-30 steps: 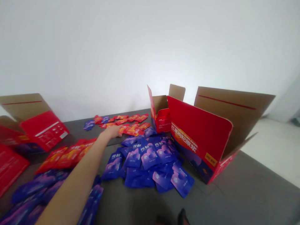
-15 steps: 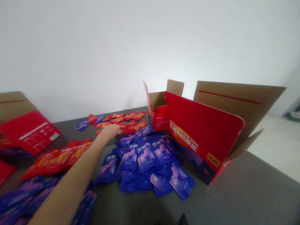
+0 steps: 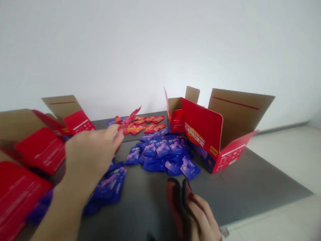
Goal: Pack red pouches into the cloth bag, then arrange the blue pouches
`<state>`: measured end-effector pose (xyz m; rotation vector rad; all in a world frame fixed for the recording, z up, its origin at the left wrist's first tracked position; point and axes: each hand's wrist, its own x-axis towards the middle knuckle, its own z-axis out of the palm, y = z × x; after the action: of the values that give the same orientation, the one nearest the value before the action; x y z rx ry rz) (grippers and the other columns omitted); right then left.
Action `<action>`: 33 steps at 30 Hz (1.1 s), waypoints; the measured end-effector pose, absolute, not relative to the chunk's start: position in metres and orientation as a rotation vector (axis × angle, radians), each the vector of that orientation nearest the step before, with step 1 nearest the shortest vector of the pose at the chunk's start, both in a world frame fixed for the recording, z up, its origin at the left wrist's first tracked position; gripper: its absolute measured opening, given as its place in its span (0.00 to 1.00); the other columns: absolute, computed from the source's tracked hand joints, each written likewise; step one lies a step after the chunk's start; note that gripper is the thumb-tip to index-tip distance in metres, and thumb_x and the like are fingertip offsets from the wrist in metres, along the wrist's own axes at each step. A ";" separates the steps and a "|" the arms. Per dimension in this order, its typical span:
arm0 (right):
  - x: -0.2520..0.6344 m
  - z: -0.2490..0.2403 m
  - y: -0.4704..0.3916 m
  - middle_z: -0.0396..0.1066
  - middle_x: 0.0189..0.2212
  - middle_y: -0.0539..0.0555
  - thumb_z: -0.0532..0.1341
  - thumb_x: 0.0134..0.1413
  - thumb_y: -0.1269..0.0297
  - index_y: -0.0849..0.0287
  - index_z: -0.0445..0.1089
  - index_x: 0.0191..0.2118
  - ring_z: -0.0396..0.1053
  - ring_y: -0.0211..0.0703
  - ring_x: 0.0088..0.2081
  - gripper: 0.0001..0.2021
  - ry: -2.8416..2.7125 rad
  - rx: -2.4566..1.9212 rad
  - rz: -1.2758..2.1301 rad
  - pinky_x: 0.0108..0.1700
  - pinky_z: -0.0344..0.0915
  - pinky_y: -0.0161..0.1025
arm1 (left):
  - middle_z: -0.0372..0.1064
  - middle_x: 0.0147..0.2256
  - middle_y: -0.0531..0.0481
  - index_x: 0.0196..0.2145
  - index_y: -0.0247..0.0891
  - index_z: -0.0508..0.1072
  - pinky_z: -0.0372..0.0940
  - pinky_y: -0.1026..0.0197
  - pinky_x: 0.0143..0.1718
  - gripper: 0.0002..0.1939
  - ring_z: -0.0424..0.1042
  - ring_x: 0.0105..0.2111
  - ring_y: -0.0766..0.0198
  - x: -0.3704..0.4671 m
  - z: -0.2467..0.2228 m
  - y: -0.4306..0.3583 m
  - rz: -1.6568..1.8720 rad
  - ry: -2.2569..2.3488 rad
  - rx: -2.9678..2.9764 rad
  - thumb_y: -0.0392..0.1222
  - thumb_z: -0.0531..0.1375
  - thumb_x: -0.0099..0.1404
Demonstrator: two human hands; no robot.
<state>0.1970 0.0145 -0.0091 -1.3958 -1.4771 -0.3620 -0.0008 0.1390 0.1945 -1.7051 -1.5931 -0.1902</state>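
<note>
My left hand (image 3: 91,154) is raised over the left part of the table, blurred by motion. It is closed on a red pouch (image 3: 130,118), which sticks out past the fingertips. At the bottom edge, my right hand (image 3: 203,217) is closed round a reddish-brown, black-edged thing (image 3: 175,204) whose kind I cannot make out. Beyond the left hand lie several red-orange pouches (image 3: 136,129) near the wall. A heap of blue-purple pouches (image 3: 163,147) lies in the middle, and another blue-purple pile (image 3: 110,187) is partly hidden under my left arm.
A large open red carton (image 3: 200,134) stands right of the heap, flaps up. Behind it is a smaller open red box (image 3: 177,121). More open red cartons (image 3: 47,149) crowd the left side. The dark table (image 3: 145,204) ends at the right, with pale floor beyond.
My left hand has come up and back from the far red pouches with one in it. My right hand has entered at the bottom. The view has shifted, showing more left cartons.
</note>
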 end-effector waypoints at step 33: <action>0.164 0.043 0.064 0.66 0.38 0.51 0.47 0.61 0.69 0.54 0.65 0.40 0.66 0.38 0.36 0.10 -2.484 -1.451 0.200 0.33 0.55 0.33 | 0.73 0.41 0.50 0.50 0.47 0.68 0.66 0.57 0.43 0.21 0.71 0.39 0.60 -0.029 0.039 0.033 -0.461 -1.376 -2.995 0.36 0.60 0.59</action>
<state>0.1639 0.0644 0.0428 -1.4509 -2.4838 0.2001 -0.0292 0.0330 0.0386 -2.9947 -1.3759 -0.4609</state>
